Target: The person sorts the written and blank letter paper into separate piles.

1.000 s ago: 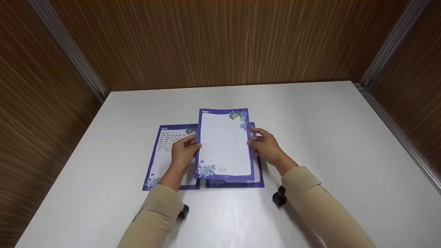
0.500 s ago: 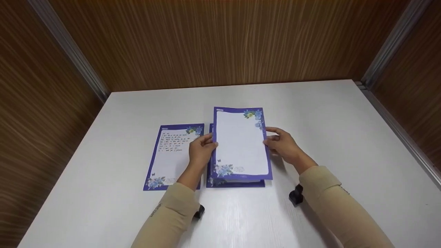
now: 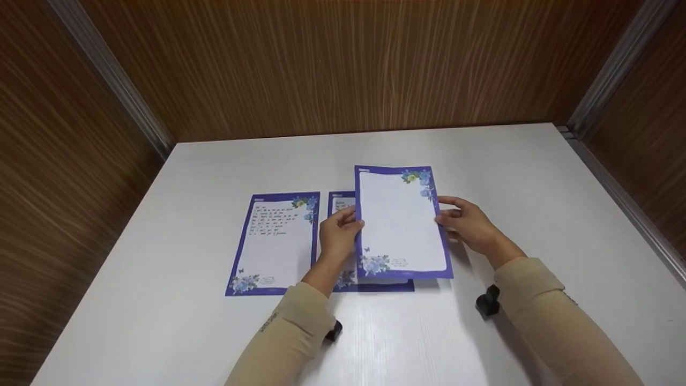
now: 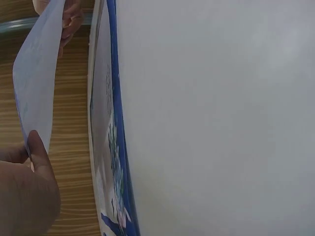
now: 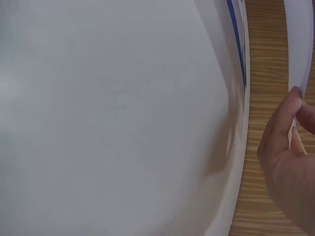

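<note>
A sheet of letter paper [image 3: 402,222] with a purple border, blue flowers and no handwriting is held up above the table. My left hand [image 3: 338,236] pinches its left edge between thumb and fingers, and my right hand [image 3: 469,225] pinches the right edge. In both wrist views the raised sheet [image 4: 39,73] appears nearly edge-on, bowed slightly between the hands. Behind it on the table lies a second purple-bordered sheet [image 3: 343,199], mostly hidden, with some handwriting at its top. To the left lies another such sheet [image 3: 268,257], bearing several handwritten lines.
The sheets lie on a white table [image 3: 187,225] enclosed by wood-grain panels [image 3: 348,64] at the back and sides. A black device [image 3: 487,303] shows beside the right sleeve, and another black piece [image 3: 334,331] beside the left sleeve.
Both hands have carried the raised sheet to the right. More of the left written sheet shows now, along with the top left of the sheet behind.
</note>
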Action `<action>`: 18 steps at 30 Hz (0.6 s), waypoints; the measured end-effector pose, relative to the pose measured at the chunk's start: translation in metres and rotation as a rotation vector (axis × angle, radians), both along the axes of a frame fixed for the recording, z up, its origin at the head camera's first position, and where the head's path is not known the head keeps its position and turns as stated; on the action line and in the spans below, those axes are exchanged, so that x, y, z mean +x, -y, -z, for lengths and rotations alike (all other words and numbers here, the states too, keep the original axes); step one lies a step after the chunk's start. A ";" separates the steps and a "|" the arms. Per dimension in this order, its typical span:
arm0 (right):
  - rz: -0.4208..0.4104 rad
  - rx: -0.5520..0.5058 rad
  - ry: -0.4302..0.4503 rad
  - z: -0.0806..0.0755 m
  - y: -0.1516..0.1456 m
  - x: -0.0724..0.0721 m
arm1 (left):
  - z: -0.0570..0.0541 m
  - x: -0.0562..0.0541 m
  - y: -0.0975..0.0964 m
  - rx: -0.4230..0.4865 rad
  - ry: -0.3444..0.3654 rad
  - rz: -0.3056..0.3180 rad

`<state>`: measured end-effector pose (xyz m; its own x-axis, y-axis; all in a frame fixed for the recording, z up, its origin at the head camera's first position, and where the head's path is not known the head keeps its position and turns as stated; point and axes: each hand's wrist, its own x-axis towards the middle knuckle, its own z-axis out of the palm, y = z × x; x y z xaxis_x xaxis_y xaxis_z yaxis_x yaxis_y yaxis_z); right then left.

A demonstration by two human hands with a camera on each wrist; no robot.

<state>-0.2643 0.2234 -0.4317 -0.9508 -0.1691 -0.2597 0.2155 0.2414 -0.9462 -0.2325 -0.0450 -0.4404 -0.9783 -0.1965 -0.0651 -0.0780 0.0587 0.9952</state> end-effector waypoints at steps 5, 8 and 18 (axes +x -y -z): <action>-0.011 -0.005 0.006 0.000 -0.015 0.002 | -0.001 0.001 -0.014 -0.014 0.009 0.002; -0.015 0.000 0.005 0.000 -0.023 0.004 | 0.000 0.001 -0.023 -0.015 -0.012 0.004; -0.030 0.050 -0.009 -0.003 -0.052 0.009 | 0.002 0.005 -0.055 0.016 -0.065 -0.008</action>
